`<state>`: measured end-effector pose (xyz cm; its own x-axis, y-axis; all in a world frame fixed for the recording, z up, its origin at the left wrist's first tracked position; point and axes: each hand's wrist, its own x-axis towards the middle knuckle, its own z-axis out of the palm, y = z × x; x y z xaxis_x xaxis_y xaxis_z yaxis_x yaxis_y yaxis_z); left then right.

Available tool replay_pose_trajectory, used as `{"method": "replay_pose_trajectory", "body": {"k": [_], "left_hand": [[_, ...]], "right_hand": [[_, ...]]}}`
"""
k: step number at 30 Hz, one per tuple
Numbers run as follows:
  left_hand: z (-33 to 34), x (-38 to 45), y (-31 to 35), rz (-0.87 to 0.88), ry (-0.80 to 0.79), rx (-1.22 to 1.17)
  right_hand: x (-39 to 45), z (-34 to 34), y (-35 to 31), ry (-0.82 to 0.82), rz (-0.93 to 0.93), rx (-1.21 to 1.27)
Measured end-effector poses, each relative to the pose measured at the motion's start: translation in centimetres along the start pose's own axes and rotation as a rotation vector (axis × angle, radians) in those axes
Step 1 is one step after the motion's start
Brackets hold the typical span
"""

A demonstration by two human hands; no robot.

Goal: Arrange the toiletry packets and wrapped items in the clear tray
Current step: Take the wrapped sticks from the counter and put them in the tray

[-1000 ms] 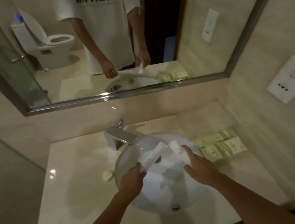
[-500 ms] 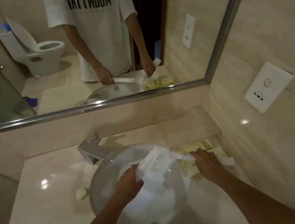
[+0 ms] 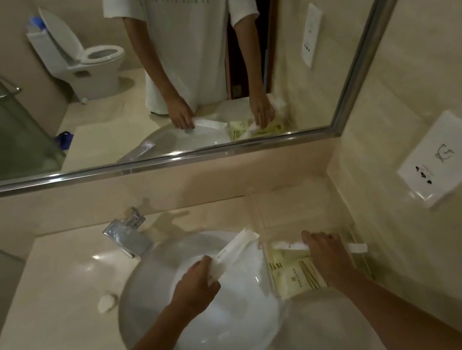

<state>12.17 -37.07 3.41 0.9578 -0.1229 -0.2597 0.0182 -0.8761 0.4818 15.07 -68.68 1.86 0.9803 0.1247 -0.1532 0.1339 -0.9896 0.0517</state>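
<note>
Over the clear tray (image 3: 306, 211) on the counter (image 3: 60, 295), right hand (image 3: 327, 256) is pinching a white wrapped item (image 3: 289, 247) onto yellow packets (image 3: 293, 279). Left hand (image 3: 195, 287) is gripping another wrapper (image 3: 233, 250) over the sink (image 3: 152, 295); loosening risks dropping it in.

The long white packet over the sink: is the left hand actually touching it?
Touching. The head view shows the left hand pinching the near end of the long white packet, which sticks out above the sink.

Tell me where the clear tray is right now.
The clear tray sits on the counter right of the sink, against the side wall, under the right hand.
</note>
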Motion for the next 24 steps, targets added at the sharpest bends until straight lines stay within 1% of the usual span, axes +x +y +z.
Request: {"method": "replay_pose_trajectory", "body": {"k": [3,11,15,18,21,24], "left_hand": [[0.3,1.0,0.9,-0.003,-0.004,0.016],[0.6,2.4,1.5,-0.012,-0.039,0.064],[0.4,3.0,1.7,0.0,-0.041,0.075],[0.5,3.5,1.6,-0.002,-0.045,0.078],[0.8,3.6,1.6,0.009,-0.052,0.077],[1.3,3.6,1.6,0.033,-0.051,0.083]], "right_hand": [[1.2,0.4,0.5,0.017,-0.011,0.049],[3.0,3.0,1.8,0.117,-0.147,0.075],[3.3,3.2,1.9,0.106,-0.229,0.091],[3.6,2.7,1.8,0.121,-0.24,0.118],[3.9,2.2,1.9,0.139,-0.256,0.093],[4.3,2.3,2.1,0.116,-0.253,0.056]]}}
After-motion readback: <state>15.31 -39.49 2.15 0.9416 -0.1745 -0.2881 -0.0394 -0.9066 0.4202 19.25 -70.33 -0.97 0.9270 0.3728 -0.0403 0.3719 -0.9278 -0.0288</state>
